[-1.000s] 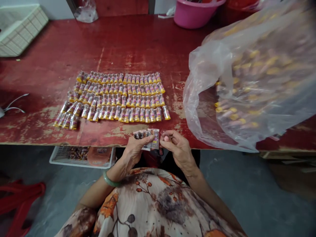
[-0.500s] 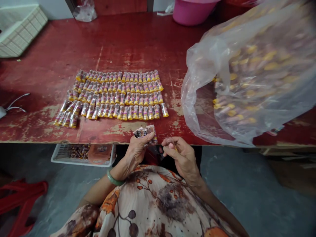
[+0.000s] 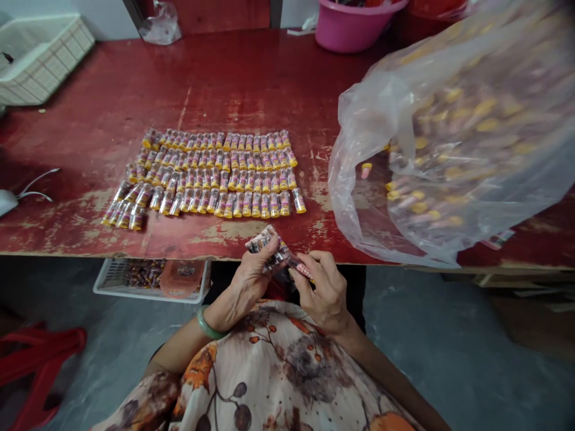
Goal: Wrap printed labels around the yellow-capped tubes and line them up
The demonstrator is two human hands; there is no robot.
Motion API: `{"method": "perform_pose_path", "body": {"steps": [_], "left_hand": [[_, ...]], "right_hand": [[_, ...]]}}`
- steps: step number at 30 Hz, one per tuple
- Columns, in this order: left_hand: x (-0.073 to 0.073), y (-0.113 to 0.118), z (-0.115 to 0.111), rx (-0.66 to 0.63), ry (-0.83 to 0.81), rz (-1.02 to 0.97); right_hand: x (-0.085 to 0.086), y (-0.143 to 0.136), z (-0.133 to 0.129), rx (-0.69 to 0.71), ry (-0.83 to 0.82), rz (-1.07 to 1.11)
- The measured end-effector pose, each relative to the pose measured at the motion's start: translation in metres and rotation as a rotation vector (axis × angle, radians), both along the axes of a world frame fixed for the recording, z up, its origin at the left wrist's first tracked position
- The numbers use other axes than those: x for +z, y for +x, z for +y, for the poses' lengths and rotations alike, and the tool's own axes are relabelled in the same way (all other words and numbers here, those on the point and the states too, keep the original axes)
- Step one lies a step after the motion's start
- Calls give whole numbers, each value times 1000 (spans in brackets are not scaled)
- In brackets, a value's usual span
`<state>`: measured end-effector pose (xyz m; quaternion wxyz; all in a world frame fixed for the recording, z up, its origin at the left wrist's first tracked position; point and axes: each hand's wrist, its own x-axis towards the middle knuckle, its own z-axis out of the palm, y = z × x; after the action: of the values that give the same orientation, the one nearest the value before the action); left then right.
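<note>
My left hand [image 3: 249, 278] holds a small fan of printed labels [image 3: 266, 242] just below the front edge of the red table [image 3: 215, 78]. My right hand [image 3: 321, 287] grips a small tube [image 3: 302, 269] with a pinkish end, its tip against the labels. On the table in front of me lie several rows of small labelled tubes with yellow caps [image 3: 211, 173]. To the right a large clear plastic bag [image 3: 453, 137] holds many more such tubes.
A white basket [image 3: 42, 54] stands at the table's back left, a pink tub [image 3: 354, 24] at the back. A white cable [image 3: 31, 185] lies at the left edge. Under the table sits a white tray [image 3: 153, 280] with small items. Red plastic [image 3: 36, 359] is on the floor.
My right hand has moved left to meet the left hand, and a tube now shows between its fingers against the labels. The labels have tilted.
</note>
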<state>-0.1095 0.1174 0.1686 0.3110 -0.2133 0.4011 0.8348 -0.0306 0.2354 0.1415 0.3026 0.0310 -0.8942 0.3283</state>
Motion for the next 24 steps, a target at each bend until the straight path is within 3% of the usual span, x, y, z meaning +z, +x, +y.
{"method": "perform_pose_path", "body": {"steps": [4,8,13,19,21,24], "left_hand": [[-7,2,3,-17,5,25],[-19,3,6,21,-42,47],[-22,6,6,81,-112,159],[-24,11,4,-35,-106,198],[-22,10,2,-36,-82,169],[-19,6,-2,-34,-34,145]], "right_hand": [[-3,1,-1,-46,154,82],[-6,1,-1,-44,189,112],[-12,-2,-2,-55,249,105],[-10,-9,-6,-84,194,111],[-3,-11,-2,-18,117,66],[10,-7,9,214,-64,-83]]}}
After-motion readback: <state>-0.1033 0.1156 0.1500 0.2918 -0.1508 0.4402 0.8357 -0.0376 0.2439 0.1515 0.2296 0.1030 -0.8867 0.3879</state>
